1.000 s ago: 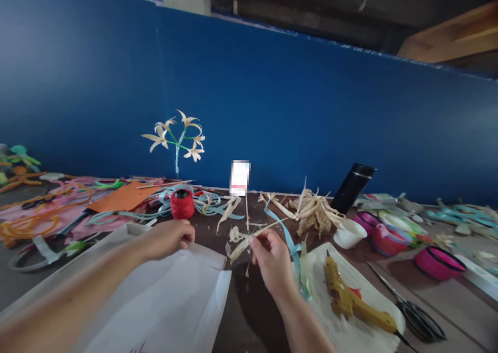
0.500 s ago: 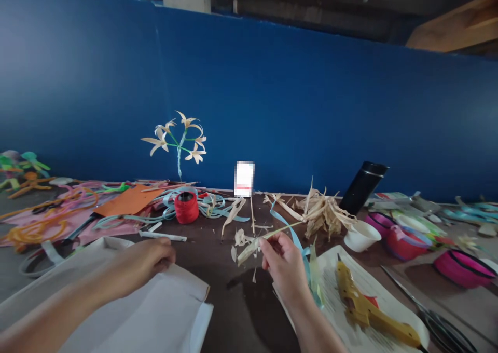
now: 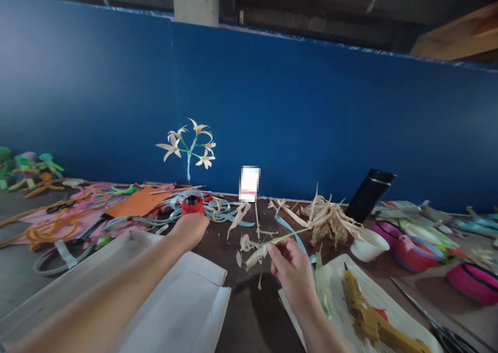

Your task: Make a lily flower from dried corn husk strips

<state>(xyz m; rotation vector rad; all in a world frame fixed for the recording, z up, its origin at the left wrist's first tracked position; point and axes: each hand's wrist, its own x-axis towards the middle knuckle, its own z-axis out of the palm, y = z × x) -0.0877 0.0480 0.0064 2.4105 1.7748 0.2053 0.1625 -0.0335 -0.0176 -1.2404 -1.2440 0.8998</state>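
My left hand (image 3: pixel 192 231) reaches forward to the spool of red string (image 3: pixel 192 204) and overlaps its lower part. The fingers of that hand are hidden, so whether they grip the spool cannot be told. Nearer the middle, my right hand (image 3: pixel 292 265) pinches a pale dried-husk flower (image 3: pixel 257 258) between thumb and fingertips. Its petals point left and down, and a thin greenish stem (image 3: pixel 290 235) runs up to the right. Loose husk scraps (image 3: pixel 247 243) lie just behind the flower. A light blue ribbon (image 3: pixel 295 234) passes behind my right hand.
A white open box (image 3: pixel 167 296) lies under my left forearm. To the right are a yellow glue gun (image 3: pixel 368 316) on paper, scissors (image 3: pixel 431 316), a white cup (image 3: pixel 369 245), a black bottle (image 3: pixel 370 194) and a dried husk pile (image 3: pixel 327 218). A finished husk-flower spray (image 3: pixel 189 155) stands behind.
My left hand has moved forward and right from above the white box to the red string spool. The right hand keeps its pinch on the husk flower. The whole view has shifted slightly.
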